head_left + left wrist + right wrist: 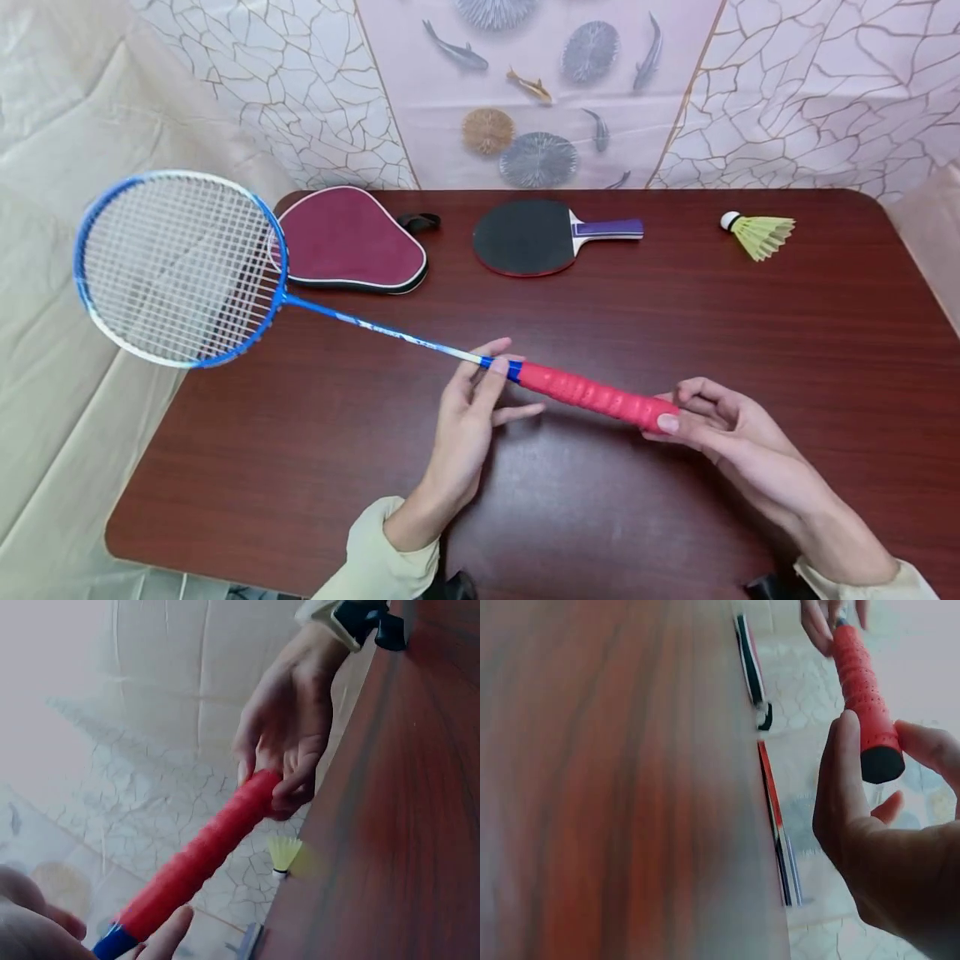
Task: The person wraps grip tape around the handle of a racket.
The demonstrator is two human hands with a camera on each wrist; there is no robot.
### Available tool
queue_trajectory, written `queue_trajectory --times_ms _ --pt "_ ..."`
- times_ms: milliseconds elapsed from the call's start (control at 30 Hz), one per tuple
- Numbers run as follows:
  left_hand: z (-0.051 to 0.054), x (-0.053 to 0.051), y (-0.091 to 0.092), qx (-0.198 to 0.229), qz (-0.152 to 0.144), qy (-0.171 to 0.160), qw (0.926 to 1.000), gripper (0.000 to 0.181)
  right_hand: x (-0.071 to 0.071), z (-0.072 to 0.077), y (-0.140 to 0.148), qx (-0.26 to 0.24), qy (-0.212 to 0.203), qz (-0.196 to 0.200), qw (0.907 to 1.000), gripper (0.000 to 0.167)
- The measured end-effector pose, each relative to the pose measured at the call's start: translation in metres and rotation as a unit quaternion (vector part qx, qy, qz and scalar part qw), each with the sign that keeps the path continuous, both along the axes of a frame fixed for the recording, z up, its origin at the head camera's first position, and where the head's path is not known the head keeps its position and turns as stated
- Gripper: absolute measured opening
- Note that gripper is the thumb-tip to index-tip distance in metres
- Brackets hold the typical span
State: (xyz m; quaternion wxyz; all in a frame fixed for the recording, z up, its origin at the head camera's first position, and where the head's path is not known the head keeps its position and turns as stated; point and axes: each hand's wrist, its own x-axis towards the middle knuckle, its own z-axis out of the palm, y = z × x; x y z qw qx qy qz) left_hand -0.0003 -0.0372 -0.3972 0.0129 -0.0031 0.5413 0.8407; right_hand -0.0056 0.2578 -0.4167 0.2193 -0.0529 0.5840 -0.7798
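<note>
A badminton racket [592,395] with a blue and white frame and a red wrapped grip is held above the table, its strung head out to the left. My left hand [468,417] pinches it at the blue collar between shaft and grip, thumb on top. At the butt end, my right hand [750,454] pinches the red grip between thumb and fingers. The right wrist view shows the black end cap [883,764] between the right hand's thumb and fingers. In the left wrist view, the red grip [202,855] stretches between both hands.
Along the table's [360,467] far side lie a maroon paddle case [348,237] with a black strap, a black table tennis paddle [525,237] with a purple handle, and a yellow shuttlecock [761,235]. The racket head partly overlaps the case from above. Patterned cloth [540,92] hangs behind.
</note>
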Motion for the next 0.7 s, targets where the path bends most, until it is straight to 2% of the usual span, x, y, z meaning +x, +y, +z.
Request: queue_trajectory --times_ms 100,167,267,367,533,700 --pt "-0.006 -0.003 -0.006 0.016 0.031 -0.03 0.999 0.034 -0.001 -0.004 0.014 0.007 0.005 -0.037 0.9993 0.021" --pt "-0.012 -0.005 -0.007 0.034 0.032 -0.05 0.9976 0.034 -0.003 -0.008 0.026 -0.001 -0.001 -0.056 0.9984 0.021" --pt "-0.021 -0.009 -0.004 0.06 0.004 -0.087 0.9943 0.038 -0.007 -0.014 0.044 -0.035 -0.016 -0.071 0.9967 0.022" --pt "-0.029 -0.012 0.002 0.086 -0.02 -0.127 0.988 0.04 -0.012 -0.018 0.057 -0.066 -0.037 -0.076 0.9943 0.021" --pt "-0.036 -0.014 0.009 0.1 -0.047 -0.176 0.9782 0.037 -0.015 -0.021 0.067 -0.046 -0.059 -0.087 0.9934 0.015" --pt "-0.039 -0.019 0.012 0.083 -0.086 -0.208 0.9708 0.037 -0.016 -0.014 0.073 -0.007 -0.069 -0.089 0.9936 0.016"
